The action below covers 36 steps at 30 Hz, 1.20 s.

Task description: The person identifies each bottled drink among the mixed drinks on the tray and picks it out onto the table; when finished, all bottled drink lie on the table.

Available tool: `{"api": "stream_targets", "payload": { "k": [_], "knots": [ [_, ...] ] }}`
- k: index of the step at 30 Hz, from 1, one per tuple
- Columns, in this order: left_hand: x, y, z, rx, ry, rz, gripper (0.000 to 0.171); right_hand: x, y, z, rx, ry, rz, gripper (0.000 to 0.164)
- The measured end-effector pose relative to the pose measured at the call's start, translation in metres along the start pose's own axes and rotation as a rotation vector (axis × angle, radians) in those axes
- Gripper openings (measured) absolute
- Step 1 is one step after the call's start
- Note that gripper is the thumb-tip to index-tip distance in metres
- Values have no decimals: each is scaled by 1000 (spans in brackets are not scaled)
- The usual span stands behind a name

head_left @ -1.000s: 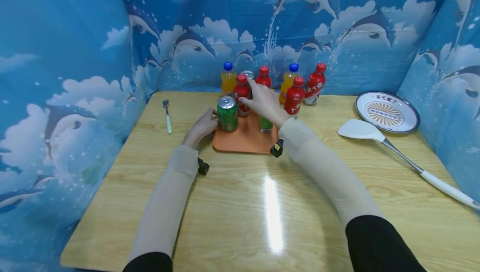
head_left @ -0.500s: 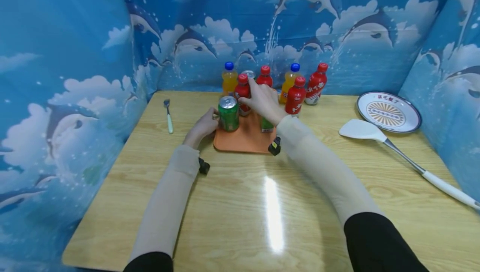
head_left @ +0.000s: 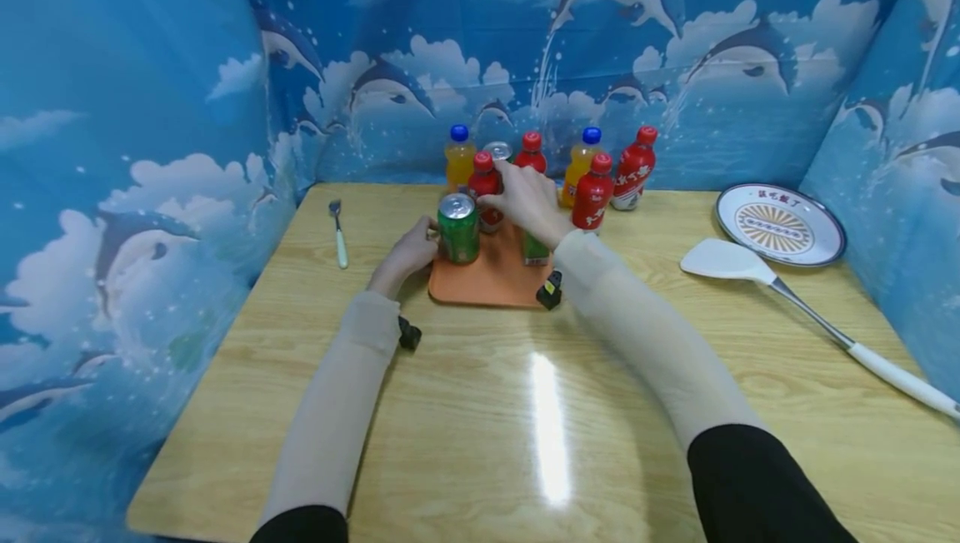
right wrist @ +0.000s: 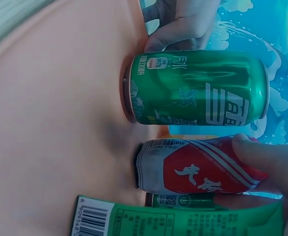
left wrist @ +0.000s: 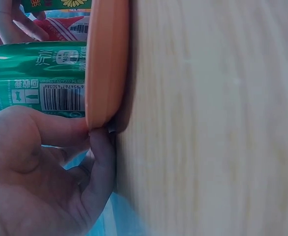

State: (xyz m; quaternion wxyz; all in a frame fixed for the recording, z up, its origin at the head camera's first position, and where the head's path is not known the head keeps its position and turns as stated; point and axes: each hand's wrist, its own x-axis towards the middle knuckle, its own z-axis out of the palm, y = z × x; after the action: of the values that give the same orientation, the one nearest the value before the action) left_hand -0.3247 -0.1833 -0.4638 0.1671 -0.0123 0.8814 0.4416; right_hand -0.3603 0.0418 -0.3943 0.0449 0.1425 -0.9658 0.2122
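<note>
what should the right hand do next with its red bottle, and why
Probably settle the red bottle squarely on the tray before letting go: the right hand grips it near the top, the green can stands close by, and the left hand pinches the tray's edge. Whether the bottle's base sits flat is hard to tell.

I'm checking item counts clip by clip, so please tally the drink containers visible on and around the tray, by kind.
Red bottles: 4
Yellow bottles with blue caps: 2
Cans: 2
Green carton: 1
Total in sight: 9
</note>
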Motion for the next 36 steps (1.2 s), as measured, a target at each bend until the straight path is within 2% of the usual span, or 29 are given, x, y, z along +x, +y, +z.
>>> {"api": "stream_targets", "payload": {
  "k": [4,9,16,20,29,36],
  "knots": [
    [-1,1,0,-8,1,7,49,-1,2,-3,35,8,-27,64],
    [1,2,-1,-28,-7,-5,49,-3,4,-12,134,15,-54,75],
    [0,3,-1,-28,-5,-4,50,-6,6,-20,375,32,-81,71],
    [0,1,1,-22,3,7,49,-9,4,-24,436,58,-81,67],
    [-1,0,1,-22,-8,-6,46,-21,-3,-35,586,106,-8,69],
    [-3,1,1,-19,-7,-6,46,-31,-3,-46,690,131,-31,71]
  ]
}}
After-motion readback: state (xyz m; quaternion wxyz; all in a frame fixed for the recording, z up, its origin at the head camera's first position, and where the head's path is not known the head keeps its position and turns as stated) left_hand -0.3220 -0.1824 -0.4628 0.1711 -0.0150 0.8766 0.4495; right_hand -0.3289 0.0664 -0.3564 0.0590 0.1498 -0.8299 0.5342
